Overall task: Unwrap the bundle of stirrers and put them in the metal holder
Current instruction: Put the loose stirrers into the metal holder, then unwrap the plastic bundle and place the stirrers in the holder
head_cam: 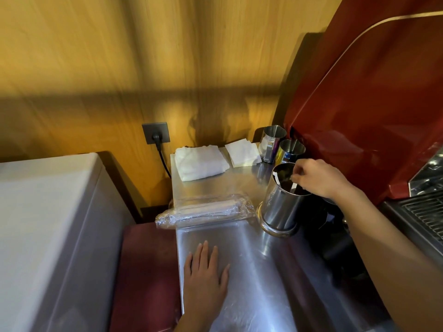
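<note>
A bundle of wooden stirrers (206,210) lies wrapped in clear plastic film on the steel counter (242,255), across its middle. To its right stands a tall shiny metal holder (279,207) with a flared base and a white strip leaning on its rim. My right hand (316,177) is over the holder's mouth, its fingers pinched on a thin pale stick that reaches down into the holder. My left hand (206,276) rests flat, fingers spread, on the counter in front of the bundle and holds nothing.
A folded white cloth (200,162) and a stack of napkins (242,153) lie at the counter's back. Two metal cups (273,142) (290,150) stand behind the holder. A red coffee machine (364,104) rises at right; a white appliance (48,224) sits at left.
</note>
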The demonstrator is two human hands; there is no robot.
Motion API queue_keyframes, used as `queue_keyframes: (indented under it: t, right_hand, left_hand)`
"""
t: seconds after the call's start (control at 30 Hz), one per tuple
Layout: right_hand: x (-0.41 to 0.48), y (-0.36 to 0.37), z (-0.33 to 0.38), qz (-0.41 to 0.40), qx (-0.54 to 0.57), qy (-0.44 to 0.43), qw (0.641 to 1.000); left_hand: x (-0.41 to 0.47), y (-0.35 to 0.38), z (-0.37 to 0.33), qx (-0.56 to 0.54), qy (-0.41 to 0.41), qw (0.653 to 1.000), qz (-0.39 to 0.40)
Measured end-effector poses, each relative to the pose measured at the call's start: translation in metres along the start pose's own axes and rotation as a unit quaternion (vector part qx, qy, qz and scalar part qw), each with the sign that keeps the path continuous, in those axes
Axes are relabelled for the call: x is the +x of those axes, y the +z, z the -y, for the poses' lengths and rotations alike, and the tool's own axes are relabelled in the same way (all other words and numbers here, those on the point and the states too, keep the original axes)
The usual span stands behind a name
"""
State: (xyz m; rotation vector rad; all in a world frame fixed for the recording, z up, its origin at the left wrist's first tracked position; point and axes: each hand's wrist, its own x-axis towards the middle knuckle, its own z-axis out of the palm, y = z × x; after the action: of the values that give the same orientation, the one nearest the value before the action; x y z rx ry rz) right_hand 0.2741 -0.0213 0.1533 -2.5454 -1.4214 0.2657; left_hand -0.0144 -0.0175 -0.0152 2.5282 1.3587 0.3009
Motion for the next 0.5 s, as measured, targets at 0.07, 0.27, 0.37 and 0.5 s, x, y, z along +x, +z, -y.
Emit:
queue_keyframes:
  t: [0.07, 0.27, 0.37, 0.5]
  right_hand:
    - [-0.001, -0.005, 0.006, -0.039, -0.008, -0.007, 0.999]
    - [-0.016, 0.002, 0.045, -0.163, 0.069, -0.133, 0.975]
    - [-0.018, 0.031, 0.067, -0.117, 0.082, -0.201, 0.969]
    - [-0.004, 0.087, 0.086, -0.037, 0.069, -0.216, 0.973]
  left_hand:
    - [0.001, 0.002, 0.002, -0.004, 0.008, 1.0, -0.004]
    - [0.026, -0.011, 0.008, -0.062, 0.005, 0.998, 0.02]
    - [0.048, -0.028, 0.009, -0.088, 0.019, 0.996, -0.013]
    - [0.078, -0.039, 0.016, -0.074, 0.048, 0.994, -0.068]
